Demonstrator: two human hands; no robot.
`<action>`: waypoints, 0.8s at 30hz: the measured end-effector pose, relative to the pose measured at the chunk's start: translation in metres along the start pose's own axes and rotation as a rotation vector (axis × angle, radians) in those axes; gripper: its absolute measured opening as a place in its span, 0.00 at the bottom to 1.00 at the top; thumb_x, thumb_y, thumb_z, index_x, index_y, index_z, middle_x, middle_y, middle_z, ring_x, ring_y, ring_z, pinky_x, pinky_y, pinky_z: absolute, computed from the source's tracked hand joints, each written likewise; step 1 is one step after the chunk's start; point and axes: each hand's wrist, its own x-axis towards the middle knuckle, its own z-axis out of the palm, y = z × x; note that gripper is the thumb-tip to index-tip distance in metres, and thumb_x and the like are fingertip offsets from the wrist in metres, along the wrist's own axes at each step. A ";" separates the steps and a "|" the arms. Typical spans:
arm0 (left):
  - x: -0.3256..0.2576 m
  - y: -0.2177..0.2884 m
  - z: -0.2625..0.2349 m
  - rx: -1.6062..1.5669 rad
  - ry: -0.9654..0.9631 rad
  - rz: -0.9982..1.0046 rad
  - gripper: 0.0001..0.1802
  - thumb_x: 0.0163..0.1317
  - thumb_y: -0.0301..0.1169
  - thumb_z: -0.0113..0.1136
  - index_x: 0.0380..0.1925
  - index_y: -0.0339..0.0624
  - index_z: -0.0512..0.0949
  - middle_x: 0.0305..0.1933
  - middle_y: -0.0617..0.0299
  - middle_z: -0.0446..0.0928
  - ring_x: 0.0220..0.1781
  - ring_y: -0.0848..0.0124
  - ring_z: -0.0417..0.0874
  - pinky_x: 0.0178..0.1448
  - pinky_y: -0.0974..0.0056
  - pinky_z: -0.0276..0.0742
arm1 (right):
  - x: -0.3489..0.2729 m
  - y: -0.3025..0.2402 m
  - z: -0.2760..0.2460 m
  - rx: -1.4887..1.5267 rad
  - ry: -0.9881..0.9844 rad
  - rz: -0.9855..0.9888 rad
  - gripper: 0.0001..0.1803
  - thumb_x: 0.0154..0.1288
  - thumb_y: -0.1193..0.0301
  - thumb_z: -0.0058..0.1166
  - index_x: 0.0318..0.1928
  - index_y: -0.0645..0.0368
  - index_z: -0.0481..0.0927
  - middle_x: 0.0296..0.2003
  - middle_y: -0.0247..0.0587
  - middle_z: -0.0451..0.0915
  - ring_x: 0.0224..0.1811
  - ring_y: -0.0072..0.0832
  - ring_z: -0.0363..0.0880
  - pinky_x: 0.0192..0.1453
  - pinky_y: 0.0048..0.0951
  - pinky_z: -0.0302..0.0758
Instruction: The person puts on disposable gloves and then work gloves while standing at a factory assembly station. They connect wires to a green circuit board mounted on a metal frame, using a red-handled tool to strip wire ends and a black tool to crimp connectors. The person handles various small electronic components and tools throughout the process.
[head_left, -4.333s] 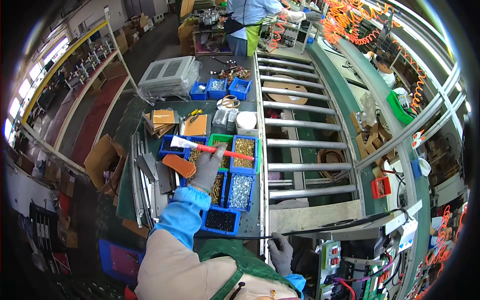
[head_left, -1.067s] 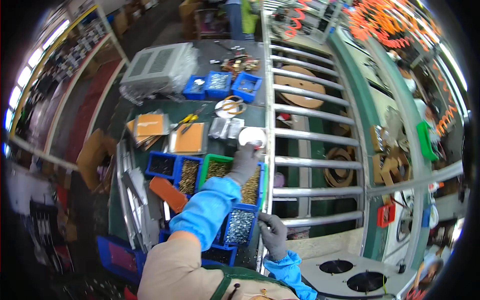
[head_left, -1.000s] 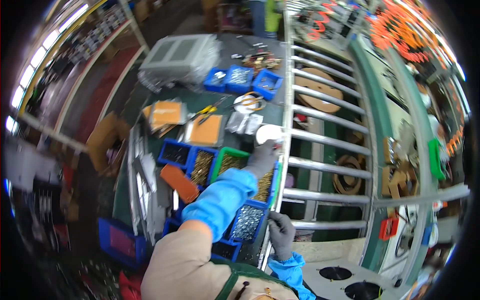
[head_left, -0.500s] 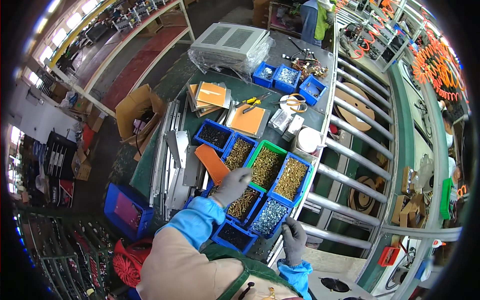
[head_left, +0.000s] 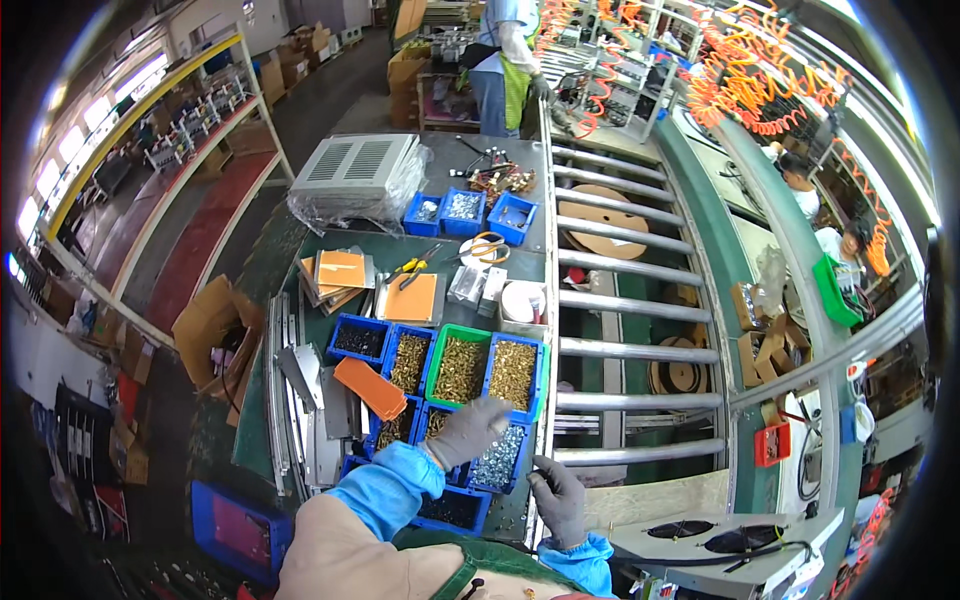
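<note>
My left hand [head_left: 468, 434], in a grey glove with a blue sleeve, hovers over the bins between the brass-screw bin [head_left: 511, 372] and a blue bin of silvery screws [head_left: 497, 458]. Its fingers are curled together; whatever they hold is hidden. Just right of the silvery screws, at the table's edge, my gloved right hand [head_left: 560, 502] has its fingers bent in toward the thumb. Nothing can be made out between them. A green bin of brass screws [head_left: 460, 368] stands beyond my left hand. Orange-brown rectangular pieces [head_left: 370, 388] lie across the bins to its left.
A roller conveyor [head_left: 640, 352] runs along the table's right side. Farther back are pliers [head_left: 414, 272], scissors [head_left: 488, 248], small blue bins [head_left: 463, 212] and a grey vented housing [head_left: 355, 172]. Metal strips [head_left: 290, 400] lie at left. A person [head_left: 505, 70] stands at the far end.
My view has swung to the right and up, so the table appears farther left. My left hand has moved right across the bins, toward the silvery screws. My right hand stays near the table edge.
</note>
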 end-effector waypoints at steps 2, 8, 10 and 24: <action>0.016 0.014 -0.012 0.040 0.096 0.100 0.21 0.61 0.37 0.58 0.53 0.43 0.73 0.55 0.51 0.73 0.57 0.54 0.74 0.59 0.56 0.72 | -0.018 0.003 -0.005 0.025 0.029 0.038 0.16 0.60 0.73 0.58 0.49 0.63 0.79 0.29 0.40 0.81 0.26 0.20 0.74 0.32 0.24 0.72; 0.030 0.049 -0.006 0.156 0.187 0.223 0.29 0.63 0.43 0.55 0.61 0.41 0.67 0.65 0.41 0.63 0.69 0.48 0.61 0.70 0.54 0.59 | -0.071 -0.022 -0.027 0.199 0.081 0.096 0.16 0.61 0.75 0.56 0.49 0.67 0.78 0.33 0.37 0.81 0.34 0.18 0.76 0.39 0.21 0.74; 0.031 0.051 0.007 -0.001 0.096 0.235 0.28 0.65 0.43 0.52 0.61 0.41 0.67 0.66 0.41 0.62 0.69 0.49 0.62 0.70 0.55 0.58 | -0.091 -0.020 -0.032 0.312 0.091 0.165 0.16 0.62 0.75 0.55 0.49 0.70 0.77 0.35 0.37 0.80 0.35 0.19 0.76 0.41 0.21 0.74; 0.142 0.120 0.024 -0.882 -0.640 0.060 0.32 0.65 0.49 0.47 0.61 0.38 0.60 0.58 0.52 0.68 0.59 0.64 0.68 0.64 0.59 0.64 | -0.217 0.018 -0.068 0.545 0.317 0.389 0.14 0.60 0.76 0.54 0.47 0.66 0.78 0.30 0.38 0.81 0.22 0.14 0.69 0.26 0.17 0.66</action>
